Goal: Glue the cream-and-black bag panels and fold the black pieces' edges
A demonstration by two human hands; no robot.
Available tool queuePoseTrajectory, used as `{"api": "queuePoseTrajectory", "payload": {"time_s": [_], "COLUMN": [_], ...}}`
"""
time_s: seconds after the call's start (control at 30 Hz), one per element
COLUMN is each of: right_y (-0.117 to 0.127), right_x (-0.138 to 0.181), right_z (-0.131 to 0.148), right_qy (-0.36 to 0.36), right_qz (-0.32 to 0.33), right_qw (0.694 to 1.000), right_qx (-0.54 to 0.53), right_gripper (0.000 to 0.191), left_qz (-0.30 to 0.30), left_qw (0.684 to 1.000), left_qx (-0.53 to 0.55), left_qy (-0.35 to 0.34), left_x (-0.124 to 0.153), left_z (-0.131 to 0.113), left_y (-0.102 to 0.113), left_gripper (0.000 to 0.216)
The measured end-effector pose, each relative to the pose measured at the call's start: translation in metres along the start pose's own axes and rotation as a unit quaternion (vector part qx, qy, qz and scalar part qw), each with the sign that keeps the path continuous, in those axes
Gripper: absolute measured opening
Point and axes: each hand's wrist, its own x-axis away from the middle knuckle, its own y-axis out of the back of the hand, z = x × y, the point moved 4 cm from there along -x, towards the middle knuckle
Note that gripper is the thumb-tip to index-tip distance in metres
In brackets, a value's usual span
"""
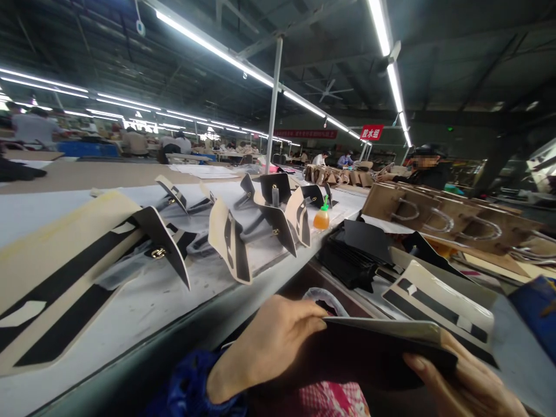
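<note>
The dark panel (365, 347) is in front of the person, near the edge of the pale table (143, 330), its one end pinched by the left hand (273, 333) and the other gripped by the right hand (469, 373), thumb on the near face. Light, even pressure at both ends should avoid creasing. Farther off, a red sign (372, 132) reads "胶水组"; the red banner (306, 134) is too small to read.

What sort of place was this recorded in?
Probably a handbag factory: a row of brown bags, cream-and-black bag pieces lying across a worktable, and other people in the background.
</note>
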Motion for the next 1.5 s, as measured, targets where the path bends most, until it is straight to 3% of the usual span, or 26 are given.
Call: {"api": "queuePoseTrajectory", "payload": {"time_s": [0.17, 0.27, 0.37, 0.53, 0.8, 1.0, 1.2, 1.37, 1.5], "right_y": [-0.008, -0.010, -0.012, -0.016, -0.015, -0.013, -0.013, -0.012, -0.008], "right_x": [-0.013, -0.016, -0.014, -0.009, -0.008, -0.008, -0.005, -0.004, -0.011], "right_z": [0.002, 0.009, 0.020, 0.025, 0.022, 0.035, 0.052, 0.059, 0.057], "right_qy": [-0.027, -0.061, -0.067, -0.086, -0.092, -0.049, 0.040, 0.102, 0.039], "right_qz": [-0.018, -0.066, -0.107, -0.117, -0.096, -0.100, -0.099, -0.113, -0.063], "right_qw": [0.995, 0.987, 0.977, 0.964, 0.960, 0.967, 0.983, 0.985, 0.989], "right_qx": [-0.090, -0.135, -0.170, -0.224, -0.247, -0.228, -0.152, -0.080, -0.128], "right_gripper": [0.023, 0.027, 0.023, 0.018, 0.017, 0.016, 0.015, 0.017, 0.016], "left_qz": [-0.074, -0.105, -0.138, -0.172, -0.136, -0.072, -0.084, -0.116, -0.107], "left_qw": [0.992, 0.982, 0.962, 0.933, 0.943, 0.973, 0.977, 0.968, 0.962], "left_qx": [-0.083, -0.110, -0.147, -0.200, -0.189, -0.130, -0.127, -0.141, -0.121], "left_qy": [-0.066, -0.116, -0.182, -0.246, -0.238, -0.174, -0.148, -0.172, -0.220], "left_x": [0.004, 0.009, 0.013, 0.017, 0.021, 0.012, 0.001, 0.001, 0.008], "left_z": [0.004, 0.005, -0.001, -0.006, 0.003, 0.004, -0.006, -0.014, -0.015], "left_y": [-0.007, -0.009, -0.008, -0.008, -0.005, -0.007, -0.024, -0.027, -0.028], "left_gripper": [0.024, 0.022, 0.017, 0.016, 0.018, 0.018, 0.015, 0.014, 0.016]}}
